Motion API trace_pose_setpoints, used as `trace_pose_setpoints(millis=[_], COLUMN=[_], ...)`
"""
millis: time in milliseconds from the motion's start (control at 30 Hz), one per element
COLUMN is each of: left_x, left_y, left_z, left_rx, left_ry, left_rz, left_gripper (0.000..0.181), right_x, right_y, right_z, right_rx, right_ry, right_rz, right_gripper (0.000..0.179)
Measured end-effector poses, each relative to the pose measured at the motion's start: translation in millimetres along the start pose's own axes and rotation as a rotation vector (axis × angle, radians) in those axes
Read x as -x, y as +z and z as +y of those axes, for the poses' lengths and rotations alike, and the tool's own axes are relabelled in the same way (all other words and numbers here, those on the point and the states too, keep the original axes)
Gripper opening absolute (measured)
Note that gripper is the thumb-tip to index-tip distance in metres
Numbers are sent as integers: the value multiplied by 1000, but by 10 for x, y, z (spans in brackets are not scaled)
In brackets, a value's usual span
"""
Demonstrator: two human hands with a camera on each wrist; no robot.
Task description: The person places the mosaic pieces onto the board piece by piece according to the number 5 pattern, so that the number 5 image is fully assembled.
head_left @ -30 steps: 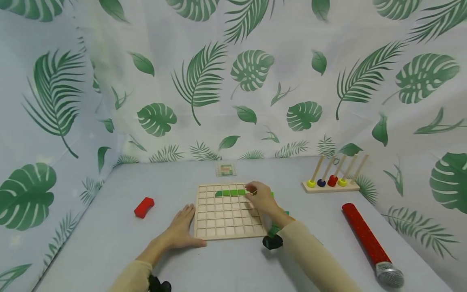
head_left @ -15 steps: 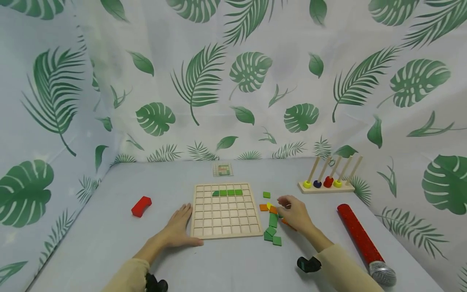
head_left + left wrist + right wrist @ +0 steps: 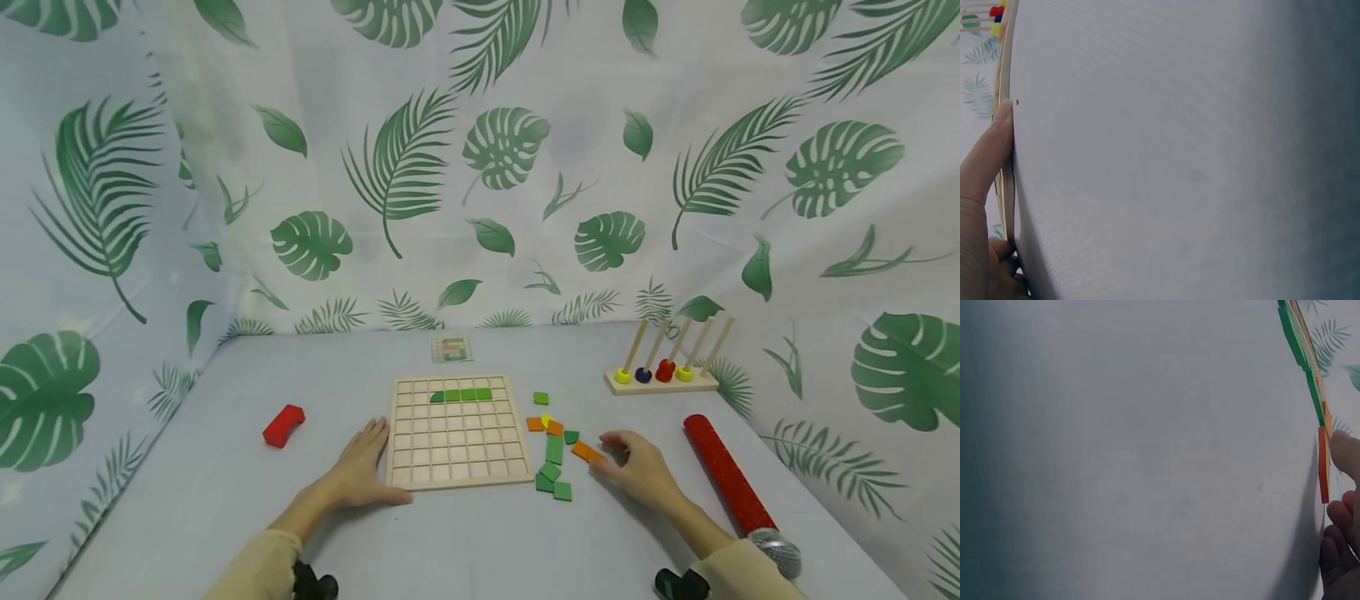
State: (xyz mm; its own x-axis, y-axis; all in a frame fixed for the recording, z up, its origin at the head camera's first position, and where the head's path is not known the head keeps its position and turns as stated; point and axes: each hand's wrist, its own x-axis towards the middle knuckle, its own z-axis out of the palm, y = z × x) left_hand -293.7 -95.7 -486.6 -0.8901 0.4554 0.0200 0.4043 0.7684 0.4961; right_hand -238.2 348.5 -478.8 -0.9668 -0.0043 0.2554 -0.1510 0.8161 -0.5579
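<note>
A wooden grid board (image 3: 461,479) lies mid-table, with a row of green tiles (image 3: 468,394) in its upper cells, the leftmost curved. My left hand (image 3: 357,475) rests flat against the board's left side, thumb along the front left corner; the left wrist view shows that thumb (image 3: 988,150) at the board's edge. My right hand (image 3: 637,471) is at an orange rectangular tile (image 3: 587,452) to the right of the board. Its thumb (image 3: 1344,453) is right at the tile in the right wrist view, and the other fingers curve loosely on the far side.
Between board and right hand lie loose green tiles (image 3: 554,450), smaller orange tiles (image 3: 536,424) and a yellow piece. A pattern card (image 3: 452,348) lies behind the board. A red arch block (image 3: 283,426) is left; a peg stand (image 3: 663,384) and a red microphone (image 3: 731,471) are right.
My right hand has left the row of green tiles on the board and moved right, past the loose tiles, to the orange tile. My left hand stays at the board.
</note>
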Motion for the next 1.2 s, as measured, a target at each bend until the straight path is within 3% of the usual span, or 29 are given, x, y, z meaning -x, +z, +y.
trace_pose_setpoints(millis=[233,733,933,1200], left_x=[10,15,4,-5], left_y=[-22,5,6,-1], left_z=[-14,-28,-21,-2], left_rx=[4,10,11,25], left_ry=[-3,0,-6,-12], left_rz=[7,8,2,-1], left_gripper=[125,125,125,125], right_x=[26,-76,-199,-457], right_y=[45,-75,-72,52], right_z=[41,56,26,-175], right_rx=[24,-43,-79,-97], right_ry=[-41,29,24,-7], right_rz=[17,-15,-3,38], right_gripper=[34,29,29,29])
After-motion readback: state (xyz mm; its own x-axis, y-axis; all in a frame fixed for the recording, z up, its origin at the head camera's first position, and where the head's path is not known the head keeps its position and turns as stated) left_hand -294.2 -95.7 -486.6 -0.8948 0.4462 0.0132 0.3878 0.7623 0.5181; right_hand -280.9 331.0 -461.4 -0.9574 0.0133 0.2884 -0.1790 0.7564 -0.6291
